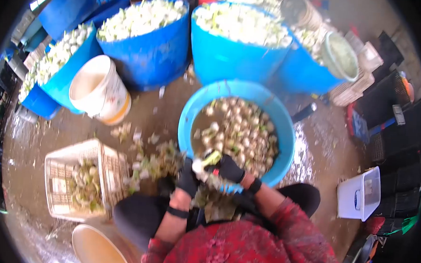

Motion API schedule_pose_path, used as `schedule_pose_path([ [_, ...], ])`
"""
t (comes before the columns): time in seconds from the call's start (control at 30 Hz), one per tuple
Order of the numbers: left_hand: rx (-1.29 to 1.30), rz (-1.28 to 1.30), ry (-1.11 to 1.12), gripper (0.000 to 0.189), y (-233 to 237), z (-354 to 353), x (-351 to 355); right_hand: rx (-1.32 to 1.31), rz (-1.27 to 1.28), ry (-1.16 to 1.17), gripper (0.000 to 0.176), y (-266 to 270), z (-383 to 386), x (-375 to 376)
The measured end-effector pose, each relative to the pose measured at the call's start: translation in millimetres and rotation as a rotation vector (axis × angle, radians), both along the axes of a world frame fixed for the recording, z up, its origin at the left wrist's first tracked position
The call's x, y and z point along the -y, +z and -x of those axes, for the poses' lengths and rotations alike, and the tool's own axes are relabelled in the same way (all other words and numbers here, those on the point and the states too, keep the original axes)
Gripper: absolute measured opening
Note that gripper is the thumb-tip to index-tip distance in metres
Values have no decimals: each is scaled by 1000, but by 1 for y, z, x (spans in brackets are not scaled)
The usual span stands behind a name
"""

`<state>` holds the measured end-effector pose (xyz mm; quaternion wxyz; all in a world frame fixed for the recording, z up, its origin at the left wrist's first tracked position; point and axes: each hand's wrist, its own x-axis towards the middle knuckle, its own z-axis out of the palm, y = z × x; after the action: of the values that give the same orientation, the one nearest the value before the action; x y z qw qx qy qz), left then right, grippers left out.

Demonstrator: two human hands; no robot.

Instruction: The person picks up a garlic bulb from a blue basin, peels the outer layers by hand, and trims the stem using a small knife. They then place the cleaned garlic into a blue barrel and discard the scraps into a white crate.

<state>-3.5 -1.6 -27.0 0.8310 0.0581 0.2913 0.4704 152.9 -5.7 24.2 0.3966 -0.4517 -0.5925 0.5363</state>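
Both my hands wear black gloves and meet at the near rim of a round light-blue tub [286, 135]. The tub holds many small whitish-brown bulbs [251, 133] in murky water. My left hand [187, 178] is closed around a pale vegetable with a white bulb and green stem [212, 158]. On the right of it, my right hand [230, 169] is closed by the stem; a small red object [216, 172] shows at its fingers, too small to name. Leafy peelings [159, 162] lie on the floor left of the tub.
Large blue tubs [145, 56] full of white vegetables stand across the back. A white bucket [91, 85] is at the left back, a plastic crate [76, 148] with vegetables at the left, a tan bucket [95, 247] below it. A white bin [352, 196] stands right.
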Motion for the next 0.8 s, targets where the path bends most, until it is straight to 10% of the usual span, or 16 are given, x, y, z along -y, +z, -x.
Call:
schedule_pose_path([
  [0.07,-482,-460,-79,36,-38,5,1,-30,-66,-36,27,-8,2,1],
  [0.13,-845,-601,141,21,21,-10,13,-136,-76,-17,26,-7,2,5],
  [0.27,41,-79,-203,27,28,7,9,-102,-55,-111,16,-16,-6,5],
  [0.4,125,-389,-124,31,18,-9,-2,46,-197,-183,15,-28,-10,0],
  [0.47,-518,-455,104,29,21,-6,6,303,-501,-149,16,-9,-7,-2],
  [0.53,-411,-349,116,32,25,-2,7,536,-592,-147,15,-8,-7,-2],
  [0.67,-122,-349,128,35,34,10,5,86,-48,-448,18,7,-13,-11],
  [0.73,-167,-390,122,36,36,11,4,629,-419,-98,22,-13,-14,-13],
  [0.8,-207,-434,116,37,37,11,1,464,-192,307,41,-13,-1,0],
])
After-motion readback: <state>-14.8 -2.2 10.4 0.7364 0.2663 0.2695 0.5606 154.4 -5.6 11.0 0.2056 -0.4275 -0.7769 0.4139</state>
